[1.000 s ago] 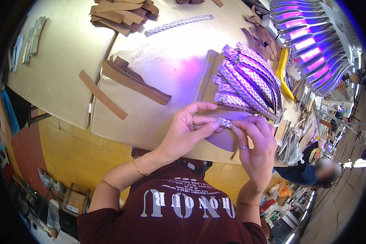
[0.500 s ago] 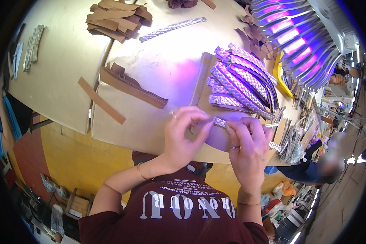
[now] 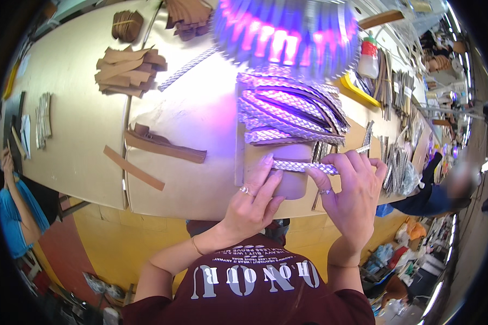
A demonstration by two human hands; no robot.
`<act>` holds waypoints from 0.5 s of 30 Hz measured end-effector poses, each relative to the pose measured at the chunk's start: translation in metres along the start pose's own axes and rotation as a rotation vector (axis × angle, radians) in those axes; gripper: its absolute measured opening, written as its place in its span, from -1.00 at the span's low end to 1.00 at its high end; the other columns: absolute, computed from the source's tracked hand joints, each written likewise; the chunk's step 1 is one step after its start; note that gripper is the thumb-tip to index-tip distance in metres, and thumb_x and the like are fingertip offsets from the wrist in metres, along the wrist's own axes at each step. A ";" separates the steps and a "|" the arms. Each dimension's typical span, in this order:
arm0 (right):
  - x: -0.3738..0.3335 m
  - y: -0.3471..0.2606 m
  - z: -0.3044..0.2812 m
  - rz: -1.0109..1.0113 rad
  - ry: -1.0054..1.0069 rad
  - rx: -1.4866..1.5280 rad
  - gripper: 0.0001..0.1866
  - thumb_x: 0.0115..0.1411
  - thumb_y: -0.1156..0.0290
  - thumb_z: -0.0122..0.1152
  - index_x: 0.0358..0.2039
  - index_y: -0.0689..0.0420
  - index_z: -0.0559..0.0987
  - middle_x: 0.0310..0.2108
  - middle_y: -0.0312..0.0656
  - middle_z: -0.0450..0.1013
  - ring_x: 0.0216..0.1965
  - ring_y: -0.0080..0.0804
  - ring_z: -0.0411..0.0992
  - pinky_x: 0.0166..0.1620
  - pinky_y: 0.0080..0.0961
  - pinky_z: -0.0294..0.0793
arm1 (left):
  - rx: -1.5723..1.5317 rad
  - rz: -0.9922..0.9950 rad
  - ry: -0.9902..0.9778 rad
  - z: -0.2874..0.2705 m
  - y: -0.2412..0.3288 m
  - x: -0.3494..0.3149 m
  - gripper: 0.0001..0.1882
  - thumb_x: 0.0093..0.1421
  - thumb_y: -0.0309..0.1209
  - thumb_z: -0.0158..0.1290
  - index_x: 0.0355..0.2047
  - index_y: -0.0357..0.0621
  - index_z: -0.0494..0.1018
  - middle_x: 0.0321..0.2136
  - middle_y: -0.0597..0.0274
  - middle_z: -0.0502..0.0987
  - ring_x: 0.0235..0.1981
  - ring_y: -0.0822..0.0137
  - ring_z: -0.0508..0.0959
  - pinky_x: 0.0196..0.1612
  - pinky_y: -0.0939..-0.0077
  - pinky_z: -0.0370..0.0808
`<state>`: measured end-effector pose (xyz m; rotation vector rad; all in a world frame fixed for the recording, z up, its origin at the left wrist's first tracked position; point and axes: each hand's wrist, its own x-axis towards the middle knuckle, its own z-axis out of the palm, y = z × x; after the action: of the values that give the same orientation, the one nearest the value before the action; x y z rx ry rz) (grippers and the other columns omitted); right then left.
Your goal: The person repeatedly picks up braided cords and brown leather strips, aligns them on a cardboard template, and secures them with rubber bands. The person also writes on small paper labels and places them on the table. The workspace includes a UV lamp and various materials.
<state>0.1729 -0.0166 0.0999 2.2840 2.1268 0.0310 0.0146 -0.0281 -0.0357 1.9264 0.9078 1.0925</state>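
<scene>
My left hand and my right hand hold one braided silver-white strap stretched level between their fingertips, just above the table's near edge. Under the strap lies a small brown leather piece on a tan board. Right behind it sits a pile of the same braided straps, fanned out on the board. A ring shows on each hand.
Brown leather strips and a loose strip lie left of my hands. Stacks of tan cut pieces sit farther back. A bright purple lamp, a glue bottle, a yellow tray and metal strips are right. A person's arm is at far left.
Both hands moved forward onto the board, and the strap is now pulled out straight between them. The view shifted so the lamp sits overhead and the strap pile is nearer centre.
</scene>
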 end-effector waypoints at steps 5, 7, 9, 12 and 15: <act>-0.004 0.016 0.011 0.010 0.019 0.178 -0.75 0.15 0.14 0.25 -0.40 0.06 0.57 -0.48 -0.23 0.40 -0.36 -0.25 0.38 -0.09 -0.22 0.14 | 0.038 0.006 0.006 0.000 0.002 0.002 -0.55 0.15 -0.43 0.15 0.03 -0.37 0.39 0.12 -0.30 0.33 0.09 -0.16 0.45 0.08 0.20 0.45; -0.006 0.018 0.014 0.036 0.015 0.226 -0.76 0.15 0.16 0.26 -0.42 0.07 0.57 -0.48 -0.23 0.40 -0.36 -0.25 0.38 -0.10 -0.22 0.14 | 0.057 0.004 0.007 0.000 0.002 0.003 -0.57 0.19 -0.41 0.13 0.03 -0.36 0.39 0.11 -0.30 0.35 0.09 -0.14 0.46 0.08 0.22 0.45; -0.007 0.021 0.017 0.056 0.004 0.253 -0.77 0.15 0.17 0.26 -0.42 0.07 0.58 -0.49 -0.23 0.40 -0.36 -0.25 0.38 -0.11 -0.22 0.15 | 0.085 0.002 -0.002 0.000 0.003 0.003 -0.58 0.20 -0.39 0.12 0.03 -0.36 0.39 0.11 -0.30 0.36 0.08 -0.13 0.47 0.07 0.23 0.46; -0.007 0.024 0.022 0.058 0.030 0.278 -0.76 0.15 0.17 0.26 -0.43 0.09 0.58 -0.50 -0.23 0.40 -0.36 -0.26 0.39 -0.12 -0.21 0.16 | 0.121 0.000 -0.026 -0.001 0.004 0.002 -0.59 0.22 -0.37 0.10 0.02 -0.36 0.40 0.10 -0.30 0.37 0.07 -0.14 0.47 0.07 0.23 0.46; -0.009 0.026 0.029 0.078 0.035 0.312 -0.74 0.14 0.16 0.28 -0.44 0.11 0.58 -0.51 -0.24 0.42 -0.39 -0.27 0.38 -0.12 -0.28 0.16 | 0.143 0.019 -0.033 -0.002 0.003 0.002 -0.52 0.13 -0.39 0.19 0.03 -0.36 0.40 0.14 -0.27 0.33 0.07 -0.13 0.46 0.03 0.23 0.49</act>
<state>0.1995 -0.0271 0.0718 2.5476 2.1929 -0.2818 0.0148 -0.0274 -0.0315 2.0666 0.9744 1.0279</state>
